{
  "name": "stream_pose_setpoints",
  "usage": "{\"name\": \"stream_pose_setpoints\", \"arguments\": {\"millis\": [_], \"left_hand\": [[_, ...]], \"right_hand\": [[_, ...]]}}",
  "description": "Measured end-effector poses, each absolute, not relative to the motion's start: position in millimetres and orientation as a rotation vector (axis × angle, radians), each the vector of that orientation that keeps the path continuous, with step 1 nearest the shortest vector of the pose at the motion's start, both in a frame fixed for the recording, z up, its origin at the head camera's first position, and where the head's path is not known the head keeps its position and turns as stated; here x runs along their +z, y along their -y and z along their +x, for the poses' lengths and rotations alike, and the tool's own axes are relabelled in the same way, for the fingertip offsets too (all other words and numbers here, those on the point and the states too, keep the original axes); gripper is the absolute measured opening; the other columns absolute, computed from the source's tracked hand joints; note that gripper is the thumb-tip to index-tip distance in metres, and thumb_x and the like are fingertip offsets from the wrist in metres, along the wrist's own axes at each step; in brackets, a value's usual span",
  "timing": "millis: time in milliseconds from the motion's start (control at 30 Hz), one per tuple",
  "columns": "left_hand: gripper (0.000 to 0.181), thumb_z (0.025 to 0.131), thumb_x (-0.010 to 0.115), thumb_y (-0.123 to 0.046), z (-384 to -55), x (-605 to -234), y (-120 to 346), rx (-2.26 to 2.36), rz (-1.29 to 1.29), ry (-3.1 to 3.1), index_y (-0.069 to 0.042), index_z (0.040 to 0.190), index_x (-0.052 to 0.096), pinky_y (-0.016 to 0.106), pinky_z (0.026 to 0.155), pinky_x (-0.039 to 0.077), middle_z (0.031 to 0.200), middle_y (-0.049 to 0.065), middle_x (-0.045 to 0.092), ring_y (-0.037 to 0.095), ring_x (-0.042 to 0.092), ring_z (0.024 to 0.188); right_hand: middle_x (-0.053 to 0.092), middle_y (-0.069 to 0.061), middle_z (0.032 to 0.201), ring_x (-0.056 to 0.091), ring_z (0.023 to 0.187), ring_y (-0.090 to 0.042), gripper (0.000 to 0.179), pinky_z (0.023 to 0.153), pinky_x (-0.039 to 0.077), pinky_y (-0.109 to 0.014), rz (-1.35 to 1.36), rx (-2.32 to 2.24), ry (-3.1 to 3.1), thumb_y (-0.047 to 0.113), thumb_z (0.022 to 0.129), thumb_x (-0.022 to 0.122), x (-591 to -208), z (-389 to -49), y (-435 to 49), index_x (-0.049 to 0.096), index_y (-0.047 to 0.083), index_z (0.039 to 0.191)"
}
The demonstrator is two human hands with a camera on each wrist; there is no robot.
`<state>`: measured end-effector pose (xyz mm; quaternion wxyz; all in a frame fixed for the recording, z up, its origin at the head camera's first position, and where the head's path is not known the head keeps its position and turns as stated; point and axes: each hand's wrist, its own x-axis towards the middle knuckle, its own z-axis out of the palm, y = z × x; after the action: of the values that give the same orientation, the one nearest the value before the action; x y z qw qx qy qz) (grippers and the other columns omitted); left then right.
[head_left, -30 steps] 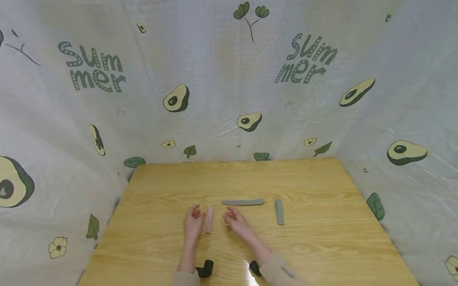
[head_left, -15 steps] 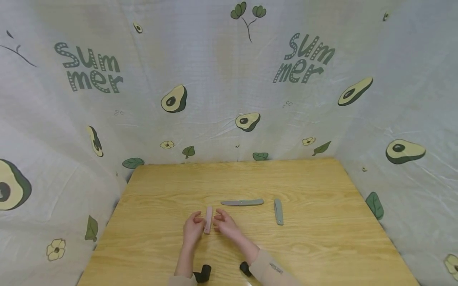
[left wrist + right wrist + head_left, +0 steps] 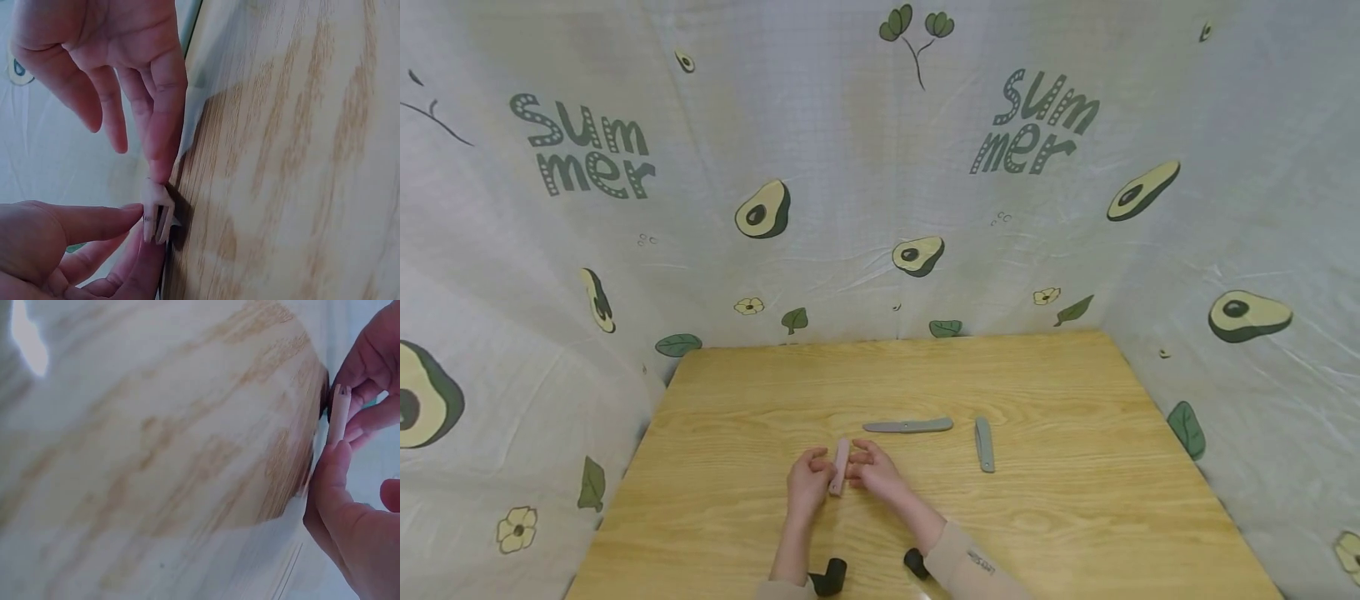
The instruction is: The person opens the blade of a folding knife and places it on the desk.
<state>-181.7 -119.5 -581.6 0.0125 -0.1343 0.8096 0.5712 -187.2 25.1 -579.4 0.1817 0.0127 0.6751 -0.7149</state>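
Note:
A pale pink folding knife (image 3: 842, 460), folded, stands between my two hands over the wooden table, its pivot end toward me. My left hand (image 3: 807, 483) pinches it near that end; in the left wrist view the thumb and fingers close on the slotted handle (image 3: 156, 203). My right hand (image 3: 876, 477) is on the other side, with fingertips touching the handle and, in the right wrist view, its thumb (image 3: 390, 495) held apart. Beyond the hands lies an opened grey-green folding knife (image 3: 917, 426), blade pointing left. Another grey-green folding knife (image 3: 986, 446) lies folded to the right.
The wooden table (image 3: 1075, 500) runs back to a hanging white cloth (image 3: 835, 150) printed with avocados and lettering. The cloth also rises along the left and right sides. A black device sits by each wrist, one by the left (image 3: 831, 577) and one by the right (image 3: 915, 564).
The right hand has moved left to the pink folding knife. The left hand has taken a pinch on it, and the knife has shifted slightly toward me. The grey-green knives have stayed put.

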Motion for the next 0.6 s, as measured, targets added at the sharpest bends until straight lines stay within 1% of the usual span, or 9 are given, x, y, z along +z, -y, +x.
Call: {"name": "stream_pose_setpoints", "arguments": {"millis": [100,233,300,400,433,533,600], "left_hand": [[0.044,0.08,0.066,0.009,-181,-581,120,1.851,-0.414,-2.462,0.014,0.122,0.056,0.023,0.06,0.056,0.086,0.016,0.067,0.016,0.062,0.07],[0.048,0.078,0.065,0.015,-179,-581,121,1.982,-0.371,-2.328,0.018,0.124,0.051,0.026,0.063,0.06,0.087,0.023,0.064,0.019,0.063,0.071],[0.051,0.079,0.064,0.017,-179,-581,122,2.04,-0.328,-2.262,0.02,0.127,0.047,0.028,0.065,0.061,0.091,0.027,0.064,0.021,0.065,0.074],[0.057,0.08,0.063,0.017,-178,-582,124,2.091,-0.264,-2.186,0.02,0.133,0.042,0.03,0.069,0.062,0.099,0.032,0.064,0.023,0.067,0.08],[0.059,0.08,0.063,0.016,-178,-582,124,2.093,-0.244,-2.168,0.019,0.135,0.041,0.031,0.07,0.062,0.1,0.031,0.064,0.023,0.067,0.081],[0.061,0.081,0.064,0.014,-177,-579,124,2.094,-0.191,-2.108,0.015,0.138,0.041,0.033,0.075,0.062,0.1,0.027,0.065,0.022,0.067,0.083],[0.061,0.082,0.065,0.012,-177,-577,122,2.09,-0.148,-2.077,0.013,0.139,0.041,0.035,0.076,0.062,0.101,0.024,0.065,0.021,0.067,0.084]], "right_hand": [[0.056,-0.025,0.119,0.063,0.098,-0.03,0.056,0.083,0.06,-0.038,0.037,-2.02,-1.908,-0.004,0.089,0.052,-580,-187,-27,0.036,-0.008,0.143],[0.06,-0.025,0.115,0.064,0.094,-0.026,0.056,0.082,0.06,-0.039,0.033,-2.036,-1.911,-0.005,0.089,0.051,-579,-187,-28,0.035,-0.01,0.142],[0.061,-0.025,0.113,0.064,0.093,-0.026,0.055,0.081,0.06,-0.04,0.033,-2.036,-1.921,-0.006,0.089,0.051,-579,-187,-29,0.036,-0.011,0.141],[0.063,-0.025,0.112,0.065,0.093,-0.027,0.054,0.082,0.06,-0.041,0.015,-2.025,-1.948,-0.004,0.091,0.052,-577,-188,-30,0.036,-0.012,0.141],[0.063,-0.025,0.112,0.065,0.094,-0.027,0.053,0.082,0.06,-0.042,0.003,-2.018,-1.957,-0.002,0.092,0.053,-577,-187,-32,0.036,-0.011,0.141],[0.062,-0.027,0.112,0.064,0.099,-0.036,0.05,0.086,0.058,-0.047,-0.026,-2.004,-1.991,0.0,0.094,0.054,-562,-182,-38,0.037,-0.014,0.14],[0.061,-0.026,0.111,0.063,0.099,-0.037,0.05,0.086,0.058,-0.048,-0.045,-1.99,-2.016,0.002,0.095,0.055,-560,-181,-43,0.038,-0.014,0.139]]}}
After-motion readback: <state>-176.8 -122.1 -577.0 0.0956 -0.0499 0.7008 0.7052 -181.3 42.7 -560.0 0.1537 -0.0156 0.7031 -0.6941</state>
